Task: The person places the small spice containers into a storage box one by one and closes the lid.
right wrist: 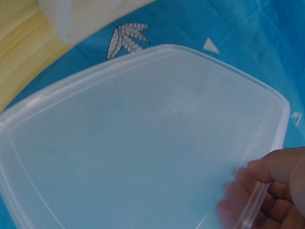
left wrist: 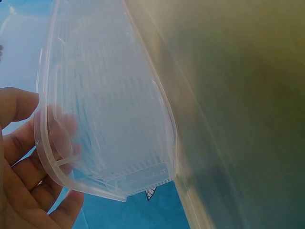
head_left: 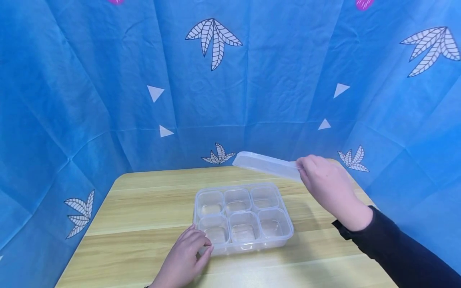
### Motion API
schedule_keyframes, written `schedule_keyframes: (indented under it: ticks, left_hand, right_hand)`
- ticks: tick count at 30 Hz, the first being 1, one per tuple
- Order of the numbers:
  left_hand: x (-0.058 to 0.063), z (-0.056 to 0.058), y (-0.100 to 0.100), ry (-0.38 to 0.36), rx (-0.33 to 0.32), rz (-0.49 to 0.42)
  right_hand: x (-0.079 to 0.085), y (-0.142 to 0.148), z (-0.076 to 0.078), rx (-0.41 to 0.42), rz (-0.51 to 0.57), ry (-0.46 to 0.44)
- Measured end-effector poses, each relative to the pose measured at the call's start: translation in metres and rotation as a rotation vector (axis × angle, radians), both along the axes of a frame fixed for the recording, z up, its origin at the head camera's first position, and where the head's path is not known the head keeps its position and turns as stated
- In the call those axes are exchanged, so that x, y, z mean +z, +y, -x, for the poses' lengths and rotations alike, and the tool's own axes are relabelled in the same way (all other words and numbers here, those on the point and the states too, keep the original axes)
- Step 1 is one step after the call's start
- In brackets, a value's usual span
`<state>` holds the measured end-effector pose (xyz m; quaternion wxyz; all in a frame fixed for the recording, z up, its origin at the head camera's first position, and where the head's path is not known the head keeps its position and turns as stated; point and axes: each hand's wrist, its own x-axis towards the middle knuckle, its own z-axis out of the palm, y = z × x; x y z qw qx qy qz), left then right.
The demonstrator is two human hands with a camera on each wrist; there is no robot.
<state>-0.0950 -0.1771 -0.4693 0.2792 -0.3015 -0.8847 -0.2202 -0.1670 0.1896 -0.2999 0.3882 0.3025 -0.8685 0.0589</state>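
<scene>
A clear plastic container (head_left: pixel 248 247) with several rounded compartments sits on the table. My left hand (head_left: pixel 185 258) holds its near left corner. In the left wrist view the thumb is at the rim and the fingers (left wrist: pixel 50 138) lie along the outside of the container (left wrist: pixel 109 95), partly seen through the plastic. My right hand (head_left: pixel 325 186) pinches the edge of a translucent lid (head_left: pixel 268 165), raised and tilted above the container's far right side. The right wrist view has the lid (right wrist: pixel 143 129) nearly face-on, thumb on one face and fingers blurred behind it.
The light wood-grain table (head_left: pixel 151 208) has rounded far corners. A blue curtain (head_left: pixel 252 88) with leaf and triangle prints hangs behind the table and along both sides.
</scene>
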Motion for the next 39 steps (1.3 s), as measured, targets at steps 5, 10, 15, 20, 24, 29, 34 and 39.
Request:
schedule_keyframes:
  ticks: [5,10,15,20,24,29,34,39]
  left_hand:
    - [0.000,0.000,0.001,-0.012,0.009,0.013]
    - [0.000,0.000,0.000,-0.027,0.022,0.026]
    - [0.000,0.000,0.000,-0.040,0.028,0.033]
    - [0.000,0.001,0.000,-0.026,0.021,0.033]
    - [0.001,0.002,-0.001,-0.014,0.005,0.023]
    - [0.004,0.003,-0.001,0.003,0.002,0.023]
    - [0.004,0.002,-0.003,0.004,0.021,0.018]
    - [0.006,-0.001,-0.005,-0.019,0.045,0.011]
  right_hand:
    - [-0.009,-0.015,0.002,0.099,-0.024,0.122]
    - [-0.015,-0.030,0.002,0.151,-0.022,0.172]
    - [-0.022,-0.042,0.001,0.164,-0.045,0.184]
    - [-0.028,-0.051,0.000,0.177,-0.115,0.163]
    - [-0.034,-0.057,-0.001,0.192,-0.148,0.168]
    - [-0.039,-0.062,-0.001,0.214,-0.160,0.188]
    - [-0.045,-0.067,-0.002,0.227,-0.189,0.203]
    - [-0.051,-0.072,-0.003,0.220,-0.219,0.237]
